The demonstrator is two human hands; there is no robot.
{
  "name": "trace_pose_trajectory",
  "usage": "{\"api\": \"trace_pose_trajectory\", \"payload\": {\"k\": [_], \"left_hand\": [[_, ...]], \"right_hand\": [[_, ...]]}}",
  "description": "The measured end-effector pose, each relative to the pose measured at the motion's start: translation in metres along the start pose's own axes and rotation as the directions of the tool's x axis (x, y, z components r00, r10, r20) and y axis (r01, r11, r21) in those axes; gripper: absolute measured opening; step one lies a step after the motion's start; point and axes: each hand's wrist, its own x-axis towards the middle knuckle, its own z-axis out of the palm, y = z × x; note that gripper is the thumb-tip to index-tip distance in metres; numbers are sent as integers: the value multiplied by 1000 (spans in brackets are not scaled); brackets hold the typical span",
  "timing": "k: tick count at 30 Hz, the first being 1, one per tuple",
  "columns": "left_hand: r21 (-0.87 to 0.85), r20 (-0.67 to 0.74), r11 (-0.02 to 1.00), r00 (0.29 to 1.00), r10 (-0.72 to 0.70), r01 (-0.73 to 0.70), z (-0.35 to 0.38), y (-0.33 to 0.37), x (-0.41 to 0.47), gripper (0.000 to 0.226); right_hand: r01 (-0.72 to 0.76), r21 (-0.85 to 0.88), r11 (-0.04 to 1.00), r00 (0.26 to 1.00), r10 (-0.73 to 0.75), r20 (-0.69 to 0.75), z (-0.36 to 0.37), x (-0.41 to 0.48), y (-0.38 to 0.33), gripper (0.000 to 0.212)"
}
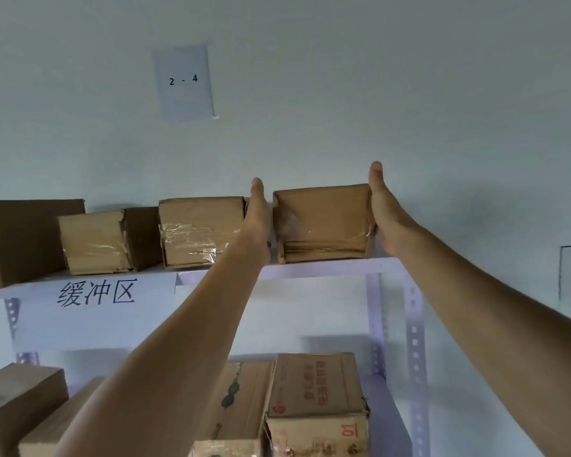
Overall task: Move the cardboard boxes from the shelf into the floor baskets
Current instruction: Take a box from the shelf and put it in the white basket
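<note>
On the white top shelf (327, 267), the rightmost cardboard box (322, 222) sits between two raised hands, thumbs pointing up: the left hand (257, 212) stands edge-on in the gap between this box and the tape-wrapped box (198, 230) beside it, and the right hand (386, 212) lies flat against the box's right side. Further left, more cardboard boxes (93, 240) line the shelf above a paper sign (96, 293) reading 缓冲区. A sheet marked "2 - 4" (183, 82) is stuck to the wall, and printed cartons (317, 390) fill the lower shelf.
</note>
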Motion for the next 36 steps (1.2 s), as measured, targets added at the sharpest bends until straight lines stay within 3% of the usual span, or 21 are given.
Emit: {"api": "trace_pose_trajectory", "payload": {"k": [2,7,12,17,18,21,23,28,32,36], "left_hand": [[5,14,1000,1000,-19,19,0,2,8,97],[30,-9,1000,1000,0,0,0,-7,32,90],[-81,87,994,992,86,-80,5,-8,43,78],[-137,124,977,975,182,-165,2,-3,41,88],[-151,117,974,976,186,-168,2,-3,40,90],[-154,113,970,972,204,-186,3,2,32,85],[-128,148,974,968,204,-186,5,3,26,81],[-107,140,972,964,225,-211,5,-2,20,70],[-151,125,973,974,191,-172,5,-10,20,71],[-101,89,985,985,146,-137,6,-8,18,80]], "right_hand": [[-42,63,997,999,42,4,0,8,-3,110],[-48,14,999,999,48,-16,2,17,0,104],[-49,78,996,997,44,57,-11,15,0,48],[58,236,970,993,-80,85,-19,14,-2,9],[84,236,968,990,-109,93,-21,12,-3,10],[180,185,966,971,-205,123,-21,13,-2,55],[228,157,961,960,-249,127,-19,12,1,70],[232,202,951,962,-255,94,-14,7,16,72],[156,318,935,982,-181,50,-8,5,15,29],[96,297,950,994,-106,18,-6,3,5,53]]}}
